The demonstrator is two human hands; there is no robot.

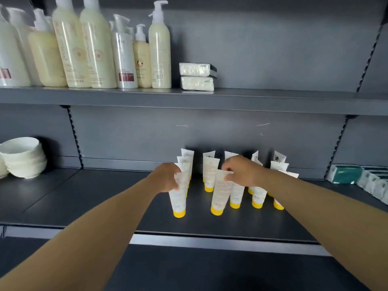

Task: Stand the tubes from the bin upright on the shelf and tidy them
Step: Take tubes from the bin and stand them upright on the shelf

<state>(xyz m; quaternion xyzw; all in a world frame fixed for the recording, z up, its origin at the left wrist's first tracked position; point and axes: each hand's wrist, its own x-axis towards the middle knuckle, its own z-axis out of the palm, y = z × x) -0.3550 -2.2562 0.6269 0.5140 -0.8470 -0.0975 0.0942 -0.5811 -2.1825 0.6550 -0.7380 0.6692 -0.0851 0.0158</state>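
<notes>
Several white tubes with yellow caps stand cap-down in rows on the dark grey middle shelf (pixel 105 198). My left hand (pixel 165 177) grips the front-left tube (pixel 178 198) near its top. My right hand (pixel 241 171) pinches the top of the front-middle tube (pixel 220 194), which leans slightly. More tubes (pixel 210 171) stand behind and to the right (pixel 258 196), partly hidden by my right hand and forearm. The bin is out of view.
Stacked white bowls (pixel 23 157) sit at the shelf's left end, tissue packs (pixel 346 174) at its right. The upper shelf carries pump bottles (pixel 96 51) and two wrapped packs (pixel 197 76). Bare shelf lies left of the tubes.
</notes>
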